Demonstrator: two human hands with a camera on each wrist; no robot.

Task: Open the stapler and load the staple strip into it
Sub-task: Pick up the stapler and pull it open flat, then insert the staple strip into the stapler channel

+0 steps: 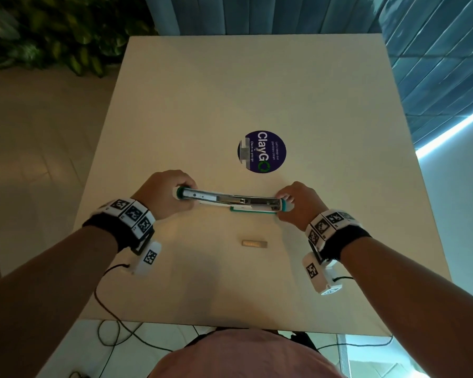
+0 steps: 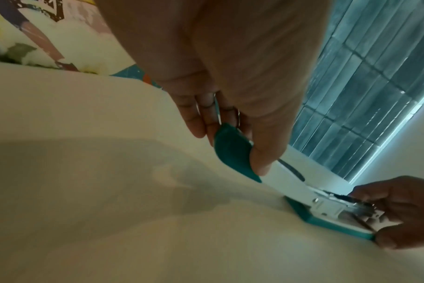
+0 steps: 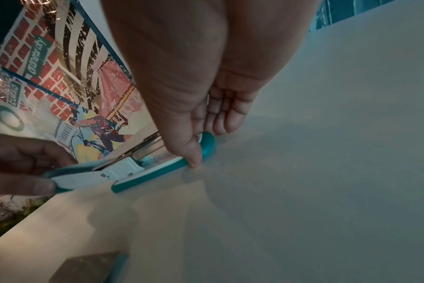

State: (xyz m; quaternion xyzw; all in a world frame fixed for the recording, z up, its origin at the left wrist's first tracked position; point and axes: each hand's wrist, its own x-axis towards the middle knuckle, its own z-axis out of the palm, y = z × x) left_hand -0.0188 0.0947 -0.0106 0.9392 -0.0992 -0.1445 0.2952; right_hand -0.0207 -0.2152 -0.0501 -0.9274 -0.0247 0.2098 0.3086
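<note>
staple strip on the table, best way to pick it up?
Pinch the staple strip across its two long sides, coming straight down from above. It lies flat and apart on the table, nearer the person than the opened stapler, long axis left-right. The right hand looks closer.

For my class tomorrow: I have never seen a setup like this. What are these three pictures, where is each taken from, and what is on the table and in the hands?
No machine here: a person works with bare hands, wearing three cameras. The head view looks down from the forehead; the other two look along each wrist toward the fingers. The patterned bands on the wrists carry those cameras.

On the pale table lies a white and teal stapler, swung fully open so its metal channel shows. The left hand grips the lid end; the right hand holds the base end, its thumb pressing the teal edge.

Nearer the person lies a small staple strip, not yet loaded. Farther away sits a round blue sticker reading "ClayGo".
</note>
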